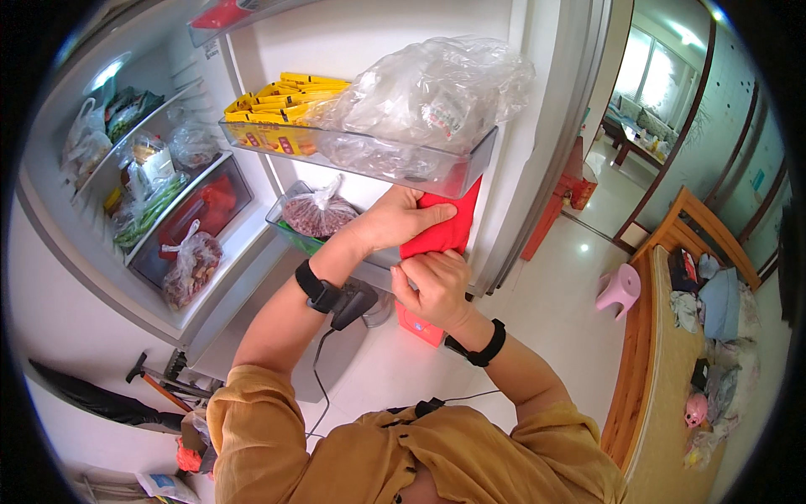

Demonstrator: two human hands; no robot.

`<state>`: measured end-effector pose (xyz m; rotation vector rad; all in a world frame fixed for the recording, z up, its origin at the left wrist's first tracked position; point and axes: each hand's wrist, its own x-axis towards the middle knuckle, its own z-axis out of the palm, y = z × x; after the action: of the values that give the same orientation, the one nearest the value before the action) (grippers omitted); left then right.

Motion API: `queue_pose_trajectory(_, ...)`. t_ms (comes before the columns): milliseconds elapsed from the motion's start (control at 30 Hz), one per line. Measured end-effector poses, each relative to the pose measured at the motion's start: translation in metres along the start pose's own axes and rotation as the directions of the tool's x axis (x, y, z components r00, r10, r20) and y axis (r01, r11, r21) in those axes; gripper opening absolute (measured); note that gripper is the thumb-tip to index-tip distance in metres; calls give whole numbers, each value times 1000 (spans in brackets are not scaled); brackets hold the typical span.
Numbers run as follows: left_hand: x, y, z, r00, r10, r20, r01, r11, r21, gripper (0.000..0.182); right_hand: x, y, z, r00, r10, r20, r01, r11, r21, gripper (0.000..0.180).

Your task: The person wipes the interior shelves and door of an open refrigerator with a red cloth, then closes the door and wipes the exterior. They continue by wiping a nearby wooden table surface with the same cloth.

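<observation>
My left hand [397, 220] grips a red, soft-looking cloth or bag [444, 223], its thumb across the front. My right hand [437, 283] has its fingers curled on the lower edge of the same red thing. Both hands are at the low door bin [380, 257] of an open fridge, under the middle bin [403, 165]. The upper end of the red thing passes behind the middle bin's corner. A knotted clear bag of reddish-brown contents [320, 214] sits in the low bin, left of my left hand.
Yellow packets [286, 101] and a bulky clear plastic bag [434, 101] fill the middle bin. Bagged food [192, 264] lies inside the fridge at left. A red box [419, 324] stands below my hands. At right are a pink stool [619, 290] and a wooden bed [636, 372].
</observation>
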<state>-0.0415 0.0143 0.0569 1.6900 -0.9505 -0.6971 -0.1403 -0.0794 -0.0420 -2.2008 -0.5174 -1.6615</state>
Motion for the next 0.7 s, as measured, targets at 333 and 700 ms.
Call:
queue_pose_trajectory(333, -7, -34, -12, 971, 188, 146, -223, 931, 288, 44, -2, -8, 0, 999, -53, -2, 53, 999, 15, 19)
queue_pose_trajectory(700, -65, -49, 4, 928, 244, -280, -327, 895, -303, 50, -4, -11, -28, 947, 319, 39, -316, 901, 298, 75)
